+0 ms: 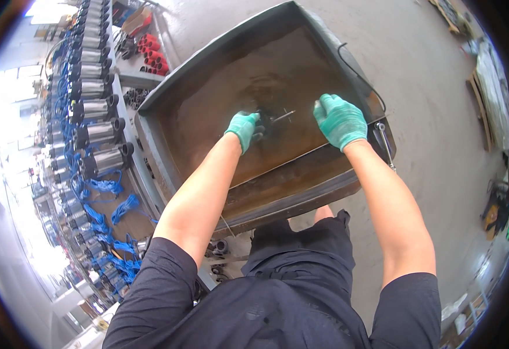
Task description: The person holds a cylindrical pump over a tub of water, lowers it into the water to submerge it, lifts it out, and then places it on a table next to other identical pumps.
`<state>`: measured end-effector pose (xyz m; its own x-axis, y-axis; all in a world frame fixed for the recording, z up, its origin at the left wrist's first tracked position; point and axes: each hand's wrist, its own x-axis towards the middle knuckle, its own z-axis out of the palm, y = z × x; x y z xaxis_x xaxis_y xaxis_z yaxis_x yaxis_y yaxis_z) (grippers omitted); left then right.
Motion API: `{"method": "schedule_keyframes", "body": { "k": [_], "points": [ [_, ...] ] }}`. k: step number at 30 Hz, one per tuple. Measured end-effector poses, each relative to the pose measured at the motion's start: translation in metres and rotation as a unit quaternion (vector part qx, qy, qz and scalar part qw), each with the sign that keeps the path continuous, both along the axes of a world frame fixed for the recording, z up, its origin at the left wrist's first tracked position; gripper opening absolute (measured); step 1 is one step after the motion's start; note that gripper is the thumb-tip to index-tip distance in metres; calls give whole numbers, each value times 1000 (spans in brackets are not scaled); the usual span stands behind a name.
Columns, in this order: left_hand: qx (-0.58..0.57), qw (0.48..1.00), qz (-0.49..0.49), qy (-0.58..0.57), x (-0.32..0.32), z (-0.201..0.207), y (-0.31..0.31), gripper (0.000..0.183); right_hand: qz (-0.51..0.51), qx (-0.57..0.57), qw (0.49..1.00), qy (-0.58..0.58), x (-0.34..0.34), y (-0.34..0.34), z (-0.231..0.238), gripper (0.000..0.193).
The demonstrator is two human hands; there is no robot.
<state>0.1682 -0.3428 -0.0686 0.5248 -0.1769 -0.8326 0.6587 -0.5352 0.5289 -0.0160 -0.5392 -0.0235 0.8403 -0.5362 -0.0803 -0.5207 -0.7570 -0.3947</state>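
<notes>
Both my hands wear green gloves over a metal tank of brownish, cloudy water. My left hand is near the middle of the tank, fingers curled beside a dark, blurred shape. What it grips is hidden by the fingers and the murky water. From that dark shape a thin, pale metal rod points to the right, with a short crossing line near its end. Over the tank's right part, my right hand is held with its fingers loosely bent and apart from the rod; nothing shows in it.
A thin bar crosses the tank's near part. On its right edge are a black cable and a chrome lever-like tool. Rows of silver cylindrical motors with blue cables line the left; red cylinders lie behind them.
</notes>
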Motion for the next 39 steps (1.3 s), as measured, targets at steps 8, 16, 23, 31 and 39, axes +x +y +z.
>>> {"method": "schedule_keyframes", "body": {
  "k": [8,16,23,31,39],
  "points": [
    [47,994,-77,-67,-12,-5,12,40,-3,9,1000,-4,-3,-2,-3,28],
    [27,984,-104,-141,-26,-6,47,26,5,1,1000,-14,-2,-3,-4,28],
    [42,973,-142,-180,-44,9,63,19,13,-1,1000,-18,-4,-4,-7,28],
    [23,980,-92,-175,-52,5,78,20,17,-9,999,-51,-4,-4,-9,28],
    [53,976,-95,-190,-55,7,76,21,18,-5,998,-62,-5,-4,-10,28]
  ]
}}
